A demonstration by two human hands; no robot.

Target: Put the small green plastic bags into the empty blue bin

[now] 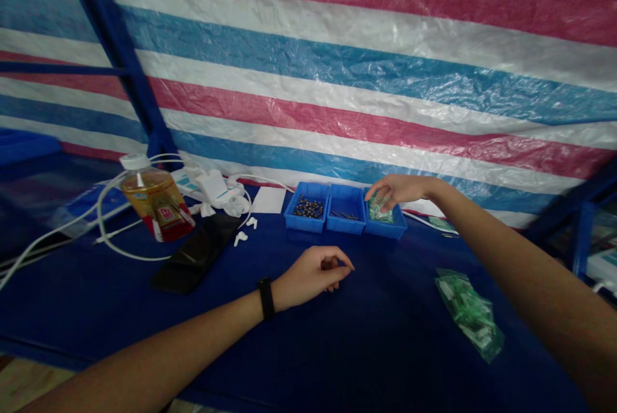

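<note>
My left hand (315, 277), with a black band on its wrist, rests low over the blue table (380, 336) in front of the bins. Its fingers are curled and the thumb meets the index fingertip; whatever may be inside is hidden. My right hand (400, 189) reaches down into the right-hand blue bin (385, 230), its fingers apart over small green-and-clear plastic packets (380, 210). Beside it, the middle blue bin (346, 225) holds a few thin metal pieces (344, 215). Small dark and brassy metal parts (308, 207) lie in the left blue bin (303, 225).
A clear bag of green packets (470, 313) lies under my right forearm's side. Leftward are a drink bottle (157, 198), a black phone (197, 255), white earbuds (241, 237), chargers with cables (212, 188) and a white card (268, 200). Striped sheeting (337, 79) hangs behind.
</note>
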